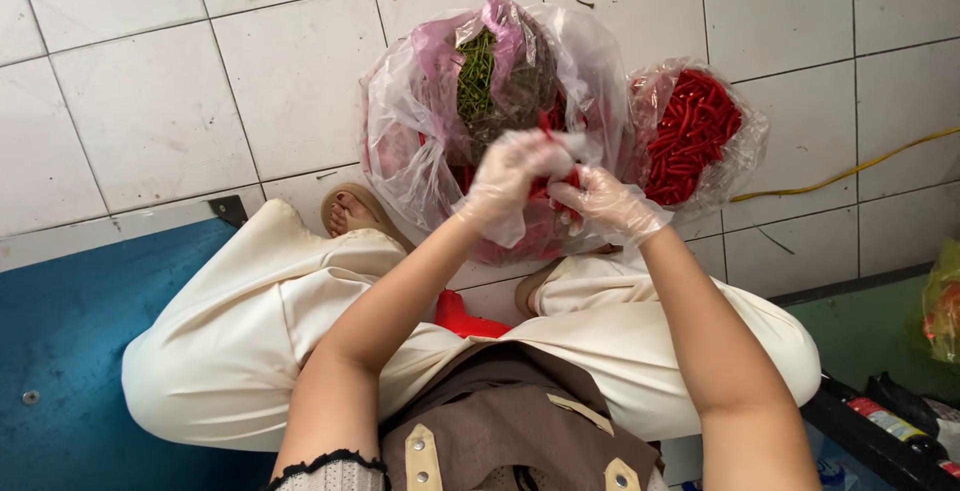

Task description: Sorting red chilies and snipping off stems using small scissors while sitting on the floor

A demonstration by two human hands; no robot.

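Note:
Both my hands wear thin clear plastic gloves and meet above a large plastic bag (pixel 400 141). My left hand (pixel 512 179) and my right hand (pixel 608 203) are shut together on a red chili (pixel 548 185), with several more red chilies bunched between the fingers. The large bag holds a heap of green chili stems (pixel 478 81) at its top and red chilies lower down. To its right stands a smaller clear bag of red chilies (pixel 692 133), open at the top.
I sit low over a white tiled floor (pixel 150 101), cream trousers (pixel 230 321) spread either side, a sandalled foot (pixel 350 213) by the bag. A blue surface (pixel 70 351) lies left, a yellow cable (pixel 850 169) right, a green floor strip (pixel 860 331) and bottles (pixel 890 421) lower right.

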